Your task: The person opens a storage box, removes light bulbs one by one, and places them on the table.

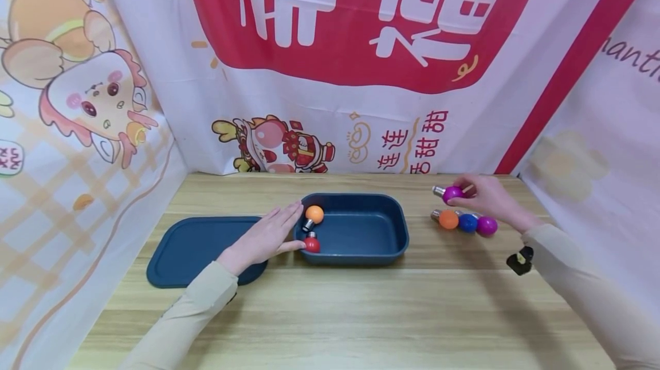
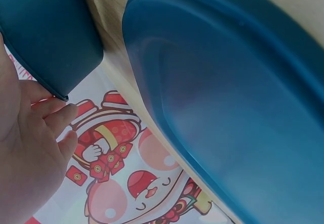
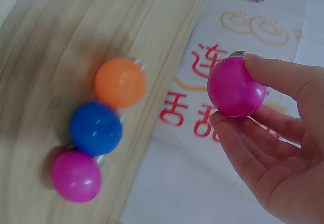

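Sleeves (image 1: 177, 318) up close, left hand (image 1: 265, 236) spread wide against the left edge of the box (image 1: 356, 259), right hand (image 1: 490, 198) pinching a purple bulb (image 1: 453, 194) near back right corner of the bench (image 1: 330, 313).

Behind my wooden table (image 1: 361, 313) I see a red-panelled white cloth (image 1: 356, 66); left of the table, a cartoon-printed sheet (image 1: 77, 187); right of the table, lettered fabric (image 1: 613, 169).

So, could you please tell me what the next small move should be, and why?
I would probably carry the purple bulb toward the blue container and lower it in. The right hand pinches that bulb, the container's right part is bare, and an orange bulb and a red bulb lie at its left end, beside the left hand.
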Demonstrator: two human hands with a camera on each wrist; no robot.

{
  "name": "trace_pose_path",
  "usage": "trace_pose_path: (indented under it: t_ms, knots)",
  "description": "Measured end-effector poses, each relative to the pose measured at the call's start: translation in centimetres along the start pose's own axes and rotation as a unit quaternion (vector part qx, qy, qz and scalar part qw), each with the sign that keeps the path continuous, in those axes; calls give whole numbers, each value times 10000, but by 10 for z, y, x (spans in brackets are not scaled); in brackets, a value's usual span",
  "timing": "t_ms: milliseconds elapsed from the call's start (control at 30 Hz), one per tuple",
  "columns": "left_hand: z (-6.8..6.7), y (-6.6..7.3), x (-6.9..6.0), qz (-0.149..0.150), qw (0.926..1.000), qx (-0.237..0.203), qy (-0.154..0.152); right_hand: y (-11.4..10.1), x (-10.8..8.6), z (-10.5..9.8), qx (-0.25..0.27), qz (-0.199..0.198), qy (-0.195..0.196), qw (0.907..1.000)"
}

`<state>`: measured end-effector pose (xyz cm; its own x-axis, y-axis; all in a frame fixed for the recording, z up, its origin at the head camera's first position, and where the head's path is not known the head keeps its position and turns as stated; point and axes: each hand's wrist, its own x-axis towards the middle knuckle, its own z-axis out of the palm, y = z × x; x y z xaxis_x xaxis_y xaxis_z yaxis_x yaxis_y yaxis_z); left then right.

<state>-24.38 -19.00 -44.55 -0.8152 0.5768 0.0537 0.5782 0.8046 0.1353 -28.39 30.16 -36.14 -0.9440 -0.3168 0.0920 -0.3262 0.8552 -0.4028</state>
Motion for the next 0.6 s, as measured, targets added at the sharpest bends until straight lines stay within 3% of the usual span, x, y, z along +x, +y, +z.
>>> trace_pose_path:
  t_ms: [400, 600]
  knots:
    - [2, -1, 0, 35, 10000, -49, 72, 37, -13, -4, -42, 133, 292, 9995]
    - [2, -1, -1, -9, 10000, -83, 14, 54, -19, -5, -106, 411, 252, 9988]
